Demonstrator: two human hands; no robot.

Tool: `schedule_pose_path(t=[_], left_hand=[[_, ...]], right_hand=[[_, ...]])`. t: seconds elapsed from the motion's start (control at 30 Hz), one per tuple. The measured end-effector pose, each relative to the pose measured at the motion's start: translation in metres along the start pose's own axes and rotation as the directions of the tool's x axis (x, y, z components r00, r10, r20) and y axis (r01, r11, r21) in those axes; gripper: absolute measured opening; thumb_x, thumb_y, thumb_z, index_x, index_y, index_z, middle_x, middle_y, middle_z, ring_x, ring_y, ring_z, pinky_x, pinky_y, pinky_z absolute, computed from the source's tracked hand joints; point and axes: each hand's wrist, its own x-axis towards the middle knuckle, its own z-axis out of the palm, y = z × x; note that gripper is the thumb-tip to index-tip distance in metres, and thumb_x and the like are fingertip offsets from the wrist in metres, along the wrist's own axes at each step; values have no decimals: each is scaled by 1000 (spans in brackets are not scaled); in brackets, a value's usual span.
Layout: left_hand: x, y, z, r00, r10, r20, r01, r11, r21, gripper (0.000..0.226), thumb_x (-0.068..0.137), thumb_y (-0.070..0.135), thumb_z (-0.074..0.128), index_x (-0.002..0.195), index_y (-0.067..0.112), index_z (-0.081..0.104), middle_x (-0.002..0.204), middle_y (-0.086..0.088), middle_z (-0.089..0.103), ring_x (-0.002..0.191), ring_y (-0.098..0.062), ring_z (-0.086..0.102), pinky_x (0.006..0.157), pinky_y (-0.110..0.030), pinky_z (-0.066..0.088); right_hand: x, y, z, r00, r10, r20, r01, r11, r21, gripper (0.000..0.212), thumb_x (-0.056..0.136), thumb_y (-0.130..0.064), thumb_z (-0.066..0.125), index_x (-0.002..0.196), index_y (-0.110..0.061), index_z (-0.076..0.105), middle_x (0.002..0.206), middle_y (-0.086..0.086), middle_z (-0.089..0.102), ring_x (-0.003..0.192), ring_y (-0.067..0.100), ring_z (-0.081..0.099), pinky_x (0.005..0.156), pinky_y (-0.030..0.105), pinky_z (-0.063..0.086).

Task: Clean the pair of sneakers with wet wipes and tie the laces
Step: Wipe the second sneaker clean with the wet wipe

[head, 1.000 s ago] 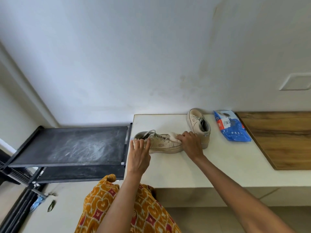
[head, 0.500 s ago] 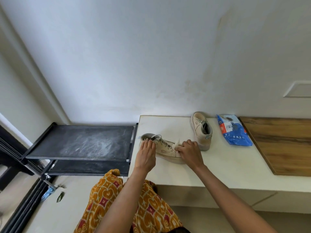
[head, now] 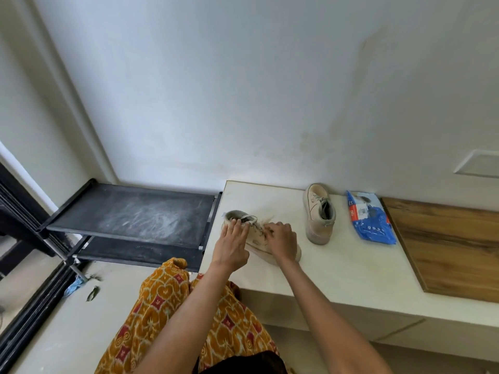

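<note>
Near sneaker (head: pixel 256 238) lies on the pale tabletop (head: pixel 337 265) by its left front corner, heel end toward the left, toe toward the right and partly hidden behind the right hand. Left hand (head: pixel 232 247) rests on the heel collar, fingers (head: pixel 236 228) fairly straight and laid over the rim of the opening, not curled round anything. Right hand (head: pixel 280 240) sits over the lace area and toe, fingers bent down onto the upper. Wipe: cannot tell whether one is under that hand, nothing white shows clearly; whether the fingers pinch a lace or a wipe is hidden. Loose laces (head: pixel 266 221) stick up just behind the right hand's knuckles.

Second sneaker (head: pixel 318 214) stands upright further back and to the right, apart from the first, toe pointing to the wall, opening facing the camera, laces loose. Blue wipes pack (head: pixel 371 218) lies flat just right of it, near but not touching. Wooden board (head: pixel 445 244) covers the right part of the tabletop, beside the pack.

Black rack (head: pixel 135 214) stands left of the tabletop, its top shelf dusty with white smears. Orange patterned garment (head: pixel 172 306) shows below the arms. White wall (head: pixel 243 90) behind everything.
</note>
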Motion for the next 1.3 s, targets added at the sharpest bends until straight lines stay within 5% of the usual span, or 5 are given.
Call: schedule_pose_path(t=[0.2,0.37,0.57,0.9,1.3], left_hand=[[0,1,8,999,-7,-32,8,1000,12,73,95,34,36,150,16,-9,158,-10,-8,145,-26,-11,119,-40,-3],[3,3,8,999,-9,-48,10,1000,17,69,95,30,36,150,14,-3,158,-12,-1,146,-27,-6,119,-39,-3],[4,-1,10,995,17,-94,-14,999,34,65,95,27,35,151,14,4,158,-11,7,146,-27,0,120,-40,-1],[3,-2,11,995,25,-91,-21,999,45,64,96,29,33,151,14,3,158,-13,6,146,-28,-1,120,-41,-1],[1,-3,9,998,27,-60,-25,999,34,63,98,32,29,151,16,-2,158,-13,2,146,-28,-3,119,-44,-1]], right_hand=[[3,48,-21,998,-54,15,56,955,-291,22,88,-19,50,98,-14,69,105,3,63,104,26,51,79,36,40],[28,12,-25,972,-26,233,0,994,109,12,84,-26,59,79,-19,67,90,3,70,93,24,61,68,29,42],[37,-17,-25,999,38,-33,-24,942,334,14,88,-11,59,97,-8,70,98,9,72,91,22,65,75,27,45],[20,43,-24,958,-204,204,247,945,-215,22,87,-4,57,102,-10,72,101,10,61,101,26,55,75,35,48],[12,44,-27,934,-244,261,313,910,-271,26,94,-20,53,116,-21,66,106,9,55,106,27,49,78,35,42]])
